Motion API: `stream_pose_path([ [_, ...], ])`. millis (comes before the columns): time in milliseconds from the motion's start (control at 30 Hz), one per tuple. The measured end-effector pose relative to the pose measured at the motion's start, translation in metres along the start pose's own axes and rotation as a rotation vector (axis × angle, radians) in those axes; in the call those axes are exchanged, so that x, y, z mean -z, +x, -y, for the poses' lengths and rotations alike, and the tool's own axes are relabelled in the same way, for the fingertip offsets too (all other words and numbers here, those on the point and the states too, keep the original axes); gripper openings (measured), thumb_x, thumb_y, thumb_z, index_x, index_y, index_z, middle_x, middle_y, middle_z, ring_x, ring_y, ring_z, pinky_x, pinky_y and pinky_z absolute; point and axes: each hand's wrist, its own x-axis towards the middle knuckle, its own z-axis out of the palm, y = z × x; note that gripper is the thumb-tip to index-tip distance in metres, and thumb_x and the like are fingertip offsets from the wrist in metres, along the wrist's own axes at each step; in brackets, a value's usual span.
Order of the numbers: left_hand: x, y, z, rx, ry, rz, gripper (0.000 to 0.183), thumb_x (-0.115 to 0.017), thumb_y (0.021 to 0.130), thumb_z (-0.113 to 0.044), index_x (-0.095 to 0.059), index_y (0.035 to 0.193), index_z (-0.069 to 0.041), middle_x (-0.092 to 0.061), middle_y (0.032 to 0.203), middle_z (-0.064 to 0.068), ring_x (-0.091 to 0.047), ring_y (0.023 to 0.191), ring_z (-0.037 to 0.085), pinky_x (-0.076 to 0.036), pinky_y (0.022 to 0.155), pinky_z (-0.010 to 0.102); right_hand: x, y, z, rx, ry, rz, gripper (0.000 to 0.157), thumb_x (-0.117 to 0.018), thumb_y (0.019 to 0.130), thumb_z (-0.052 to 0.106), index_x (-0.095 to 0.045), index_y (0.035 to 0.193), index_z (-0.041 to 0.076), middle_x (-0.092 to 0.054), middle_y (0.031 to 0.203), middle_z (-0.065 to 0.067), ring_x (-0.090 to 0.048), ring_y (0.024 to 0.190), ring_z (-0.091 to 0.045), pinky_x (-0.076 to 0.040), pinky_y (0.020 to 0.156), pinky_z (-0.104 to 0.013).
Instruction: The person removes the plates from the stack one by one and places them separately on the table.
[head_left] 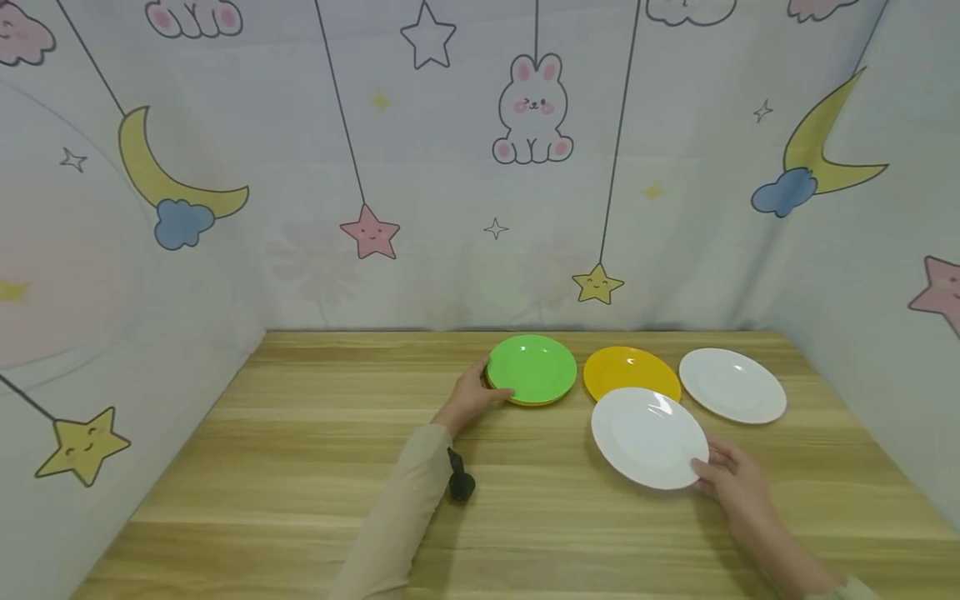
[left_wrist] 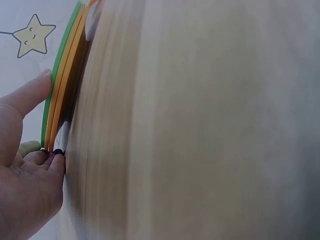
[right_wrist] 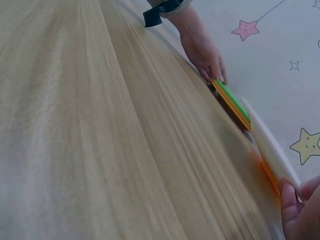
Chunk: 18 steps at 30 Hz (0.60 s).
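At the back middle of the table, my left hand (head_left: 471, 394) holds the left rim of a stack of plates. A green plate (head_left: 532, 368) tops the stack, and orange plate edges (left_wrist: 62, 95) show beneath it in the left wrist view. My right hand (head_left: 735, 482) pinches the right rim of a white plate (head_left: 648, 437), its thumb on the upper side. That plate is raised and tilted, covering the near part of a yellow-orange plate (head_left: 630, 369) on the table.
Another white plate (head_left: 733, 385) lies at the back right. The wood-grain table (head_left: 300, 467) is enclosed by cloth walls (head_left: 450, 150) printed with stars, moons and a bunny. A black strap piece (head_left: 461, 482) is on the left wrist.
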Motion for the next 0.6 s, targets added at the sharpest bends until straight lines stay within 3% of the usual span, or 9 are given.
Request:
stream_pose_path([
  [100,-0.001,0.001,0.001,0.0,-0.005,0.001,0.083,-0.072,0.078,-0.023,-0.023,0.142,0.0,-0.029,0.145,0.015,-0.026,0.133,0.027,-0.023,0.11,0.037,0.004,-0.002,-0.005,-0.01,-0.02,0.008,0.065,-0.059,0.086,0.008,-0.022,0.139,-0.007,-0.036,0.131,-0.03,-0.055,0.072,0.004,-0.053,0.071,-0.02],
  [367,-0.001,0.0,0.001,-0.006,-0.008,0.006,0.084,-0.072,0.078,-0.023,-0.023,0.142,0.0,-0.029,0.145,0.015,-0.025,0.134,0.026,-0.023,0.11,0.037,0.016,-0.008,-0.017,-0.017,-0.077,0.004,0.067,-0.064,0.083,0.011,-0.027,0.137,-0.007,-0.049,0.123,-0.024,-0.058,0.071,0.001,-0.054,0.068,-0.022],
  [467,-0.001,0.001,0.002,0.001,-0.013,0.004,0.084,-0.073,0.078,-0.023,-0.023,0.142,0.0,-0.028,0.145,0.015,-0.025,0.134,0.026,-0.023,0.11,0.036,0.02,-0.01,-0.02,-0.025,-0.043,0.02,0.07,-0.064,0.083,0.011,-0.025,0.137,-0.008,-0.055,0.116,-0.017,-0.058,0.072,0.001,-0.054,0.068,-0.022],
  [600,0.0,0.002,0.002,-0.001,-0.022,0.004,0.085,-0.073,0.077,-0.022,-0.023,0.142,0.001,-0.028,0.145,0.016,-0.025,0.134,0.027,-0.023,0.11,0.037,0.024,-0.013,-0.024,-0.021,-0.01,0.043,0.07,-0.063,0.083,0.009,-0.023,0.138,-0.008,-0.059,0.101,0.004,-0.058,0.074,0.001,-0.054,0.07,-0.023],
])
